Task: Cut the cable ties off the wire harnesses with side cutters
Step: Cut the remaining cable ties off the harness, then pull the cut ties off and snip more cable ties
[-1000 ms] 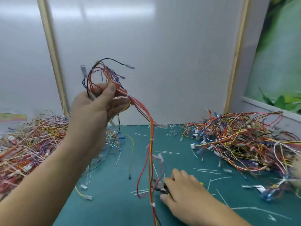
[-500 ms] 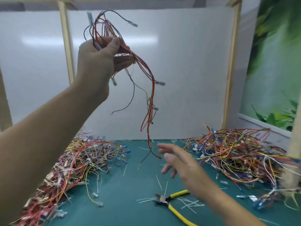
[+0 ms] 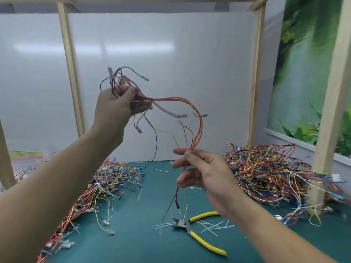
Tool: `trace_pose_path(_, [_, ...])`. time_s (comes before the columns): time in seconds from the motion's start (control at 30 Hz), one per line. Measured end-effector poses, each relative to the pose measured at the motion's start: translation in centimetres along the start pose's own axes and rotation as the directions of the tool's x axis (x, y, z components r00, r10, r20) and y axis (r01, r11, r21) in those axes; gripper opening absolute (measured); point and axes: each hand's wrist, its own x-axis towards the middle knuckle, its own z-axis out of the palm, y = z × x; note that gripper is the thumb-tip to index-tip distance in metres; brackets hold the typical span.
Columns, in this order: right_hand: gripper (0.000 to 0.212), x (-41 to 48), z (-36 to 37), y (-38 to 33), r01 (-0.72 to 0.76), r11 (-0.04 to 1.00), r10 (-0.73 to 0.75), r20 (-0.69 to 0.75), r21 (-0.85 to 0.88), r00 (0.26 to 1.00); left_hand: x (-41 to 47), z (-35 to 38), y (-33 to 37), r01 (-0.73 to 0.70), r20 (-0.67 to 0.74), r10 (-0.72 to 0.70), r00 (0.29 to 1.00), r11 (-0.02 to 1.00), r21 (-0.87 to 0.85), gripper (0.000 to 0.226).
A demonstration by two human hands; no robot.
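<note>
My left hand (image 3: pixel 115 109) is raised and grips the bunched upper end of a wire harness (image 3: pixel 176 101) of red, orange, yellow and black wires. The wires arc to the right and hang down. My right hand (image 3: pixel 201 171) pinches the red and orange strands lower down between thumb and forefinger, its other fingers spread. The loose ends dangle below it above the mat. The yellow-handled side cutters (image 3: pixel 197 232) lie on the green mat (image 3: pixel 144 243) under my right hand, held by no hand. Cut white cable ties (image 3: pixel 214 226) lie scattered around the cutters.
A big heap of harnesses (image 3: pixel 266 173) lies at the right, another heap (image 3: pixel 95 190) runs along the left. Wooden frame posts (image 3: pixel 70 69) stand at back left, back right and near right (image 3: pixel 328 118). A white panel closes the back.
My left hand has come down with the harness. My right hand, empty and reaching half a second ago, now pinches the hanging wires. The cutters have stayed on the mat since it let them go.
</note>
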Motion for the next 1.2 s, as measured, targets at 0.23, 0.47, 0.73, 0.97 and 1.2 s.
trace_pose_path(0.23, [0.017,1.5,-0.9,-0.9,-0.019,0.998,0.030,-0.203,0.054,0.979,-2.9,2.2,-5.4,-0.134,0.261,0.016,0.965,0.887,0.442,0.014])
trace_pose_path(0.47, [0.034,2.5,-4.1,0.0,-0.149,0.989,0.133,-0.368,-0.017,0.920,-6.6,8.3,-10.0,-0.502,0.620,-0.060,0.782,0.529,0.684,0.005])
trace_pose_path(0.73, [0.029,4.7,-14.1,-2.8,-0.043,0.841,-0.318,-0.556,-0.540,0.768,-5.6,13.2,-12.0,-0.562,0.711,-0.271,0.648,0.460,0.687,0.074])
trace_pose_path(0.97, [0.041,9.8,-24.9,-9.4,-0.523,-0.005,-0.186,-0.513,-0.852,0.838,-5.2,11.4,-12.8,-0.331,0.654,-0.177,0.735,0.748,0.575,0.016])
trace_pose_path(1.2, [0.049,12.0,-15.8,-7.1,-0.309,-0.407,-0.122,-0.284,-0.860,0.951,-5.1,1.4,-14.8,-0.298,0.538,-0.300,0.788,0.578,0.760,0.016])
